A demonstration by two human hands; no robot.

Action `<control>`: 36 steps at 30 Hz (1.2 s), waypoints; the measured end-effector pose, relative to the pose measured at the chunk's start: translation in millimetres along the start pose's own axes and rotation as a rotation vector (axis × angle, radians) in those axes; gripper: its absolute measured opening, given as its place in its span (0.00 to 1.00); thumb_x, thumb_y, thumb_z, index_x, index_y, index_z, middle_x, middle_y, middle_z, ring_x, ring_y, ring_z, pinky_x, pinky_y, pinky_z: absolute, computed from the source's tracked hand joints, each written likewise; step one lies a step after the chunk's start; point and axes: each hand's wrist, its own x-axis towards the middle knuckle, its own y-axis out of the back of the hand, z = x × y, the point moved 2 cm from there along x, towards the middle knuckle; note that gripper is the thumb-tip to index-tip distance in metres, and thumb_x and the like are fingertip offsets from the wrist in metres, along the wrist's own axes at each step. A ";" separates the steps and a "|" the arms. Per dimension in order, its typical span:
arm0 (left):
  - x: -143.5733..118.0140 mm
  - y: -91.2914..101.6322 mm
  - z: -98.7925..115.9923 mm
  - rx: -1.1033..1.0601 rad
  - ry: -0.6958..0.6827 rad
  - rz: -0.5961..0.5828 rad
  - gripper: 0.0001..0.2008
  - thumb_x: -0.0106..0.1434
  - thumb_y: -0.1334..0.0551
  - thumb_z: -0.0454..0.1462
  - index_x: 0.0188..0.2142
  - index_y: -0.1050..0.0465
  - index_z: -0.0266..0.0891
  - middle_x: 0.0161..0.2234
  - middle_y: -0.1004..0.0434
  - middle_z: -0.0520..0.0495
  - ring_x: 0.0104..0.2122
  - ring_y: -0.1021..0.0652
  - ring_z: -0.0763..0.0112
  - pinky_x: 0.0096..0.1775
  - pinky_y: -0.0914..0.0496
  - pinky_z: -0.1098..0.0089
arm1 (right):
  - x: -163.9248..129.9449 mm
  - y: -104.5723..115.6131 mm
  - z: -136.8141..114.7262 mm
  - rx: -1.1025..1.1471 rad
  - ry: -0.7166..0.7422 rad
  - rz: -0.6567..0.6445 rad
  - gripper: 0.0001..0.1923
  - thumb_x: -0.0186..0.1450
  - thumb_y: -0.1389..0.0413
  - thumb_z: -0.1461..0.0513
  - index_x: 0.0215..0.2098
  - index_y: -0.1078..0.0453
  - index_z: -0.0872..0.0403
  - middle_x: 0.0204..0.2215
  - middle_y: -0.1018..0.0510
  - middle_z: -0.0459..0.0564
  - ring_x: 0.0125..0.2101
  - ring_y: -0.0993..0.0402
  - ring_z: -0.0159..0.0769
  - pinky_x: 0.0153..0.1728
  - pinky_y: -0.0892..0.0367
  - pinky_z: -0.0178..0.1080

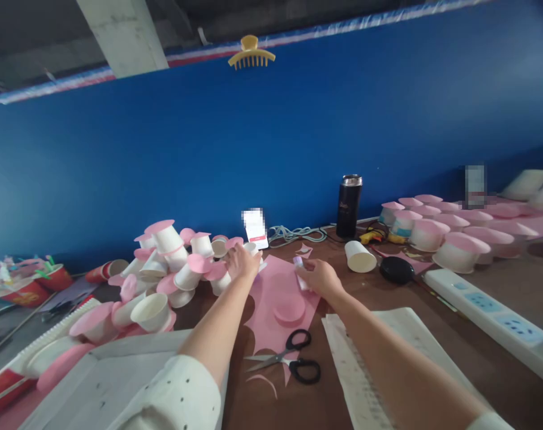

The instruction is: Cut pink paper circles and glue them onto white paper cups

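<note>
One tabletop [432,382] filled the lower frame, brown. Left of centre sat a heap of white cups with pink lids [163,275]. Pink paper sheet [271,298] lay at centre, pink disc [290,310] on it, black scissors [293,356] just below. Left hand [242,261] rested fingers-curled on a cup at the heap's right edge; grip unclear. Right hand [318,276] was closed, pinching a small white piece [298,261] at the sheet's upper right.
</note>
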 end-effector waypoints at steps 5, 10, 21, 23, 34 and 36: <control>8.6 -24.4 8.2 0.028 0.041 0.047 0.34 0.56 0.37 0.48 0.54 0.41 0.27 0.52 0.33 0.22 0.55 0.33 0.40 0.50 0.37 0.53 | -4.3 0.8 1.0 0.240 0.086 0.085 0.20 0.61 0.51 0.49 0.24 0.28 0.54 0.19 0.26 0.45 0.23 0.30 0.34 0.22 0.42 0.32; 10.7 -19.4 16.7 0.021 0.022 0.055 0.28 0.57 0.37 0.41 0.53 0.39 0.28 0.51 0.31 0.24 0.54 0.31 0.42 0.49 0.36 0.53 | -7.8 -5.6 0.0 0.419 0.104 0.111 0.18 0.60 0.48 0.49 0.26 0.29 0.55 0.18 0.27 0.44 0.21 0.32 0.32 0.20 0.41 0.32; -77.6 53.0 -36.5 -0.240 -0.389 -0.058 0.32 0.58 0.39 0.41 0.60 0.45 0.36 0.55 0.31 0.34 0.54 0.29 0.50 0.49 0.31 0.56 | -37.4 -5.9 -26.8 0.723 0.197 0.098 0.18 0.61 0.44 0.48 0.35 0.40 0.52 0.24 0.24 0.46 0.22 0.26 0.34 0.19 0.33 0.33; -86.5 46.4 -52.2 -0.226 -0.351 -0.138 0.35 0.57 0.38 0.41 0.62 0.47 0.33 0.57 0.33 0.31 0.56 0.31 0.48 0.51 0.32 0.54 | -46.5 -9.6 -33.8 0.757 0.264 0.085 0.17 0.62 0.44 0.49 0.36 0.42 0.51 0.26 0.25 0.45 0.24 0.26 0.34 0.20 0.31 0.34; -96.2 13.6 -69.8 -0.468 -0.344 -0.283 0.34 0.55 0.34 0.43 0.59 0.41 0.42 0.52 0.28 0.41 0.51 0.26 0.56 0.50 0.33 0.58 | -69.7 -18.9 -46.7 0.635 0.419 -0.031 0.11 0.64 0.44 0.54 0.38 0.37 0.52 0.28 0.28 0.45 0.26 0.30 0.31 0.26 0.30 0.33; -97.3 8.8 -73.1 -0.500 -0.341 -0.299 0.31 0.53 0.33 0.43 0.56 0.37 0.42 0.46 0.25 0.44 0.46 0.24 0.58 0.46 0.31 0.60 | -72.2 -20.4 -46.3 0.605 0.429 -0.051 0.11 0.65 0.44 0.54 0.37 0.37 0.52 0.28 0.28 0.45 0.26 0.30 0.31 0.27 0.31 0.33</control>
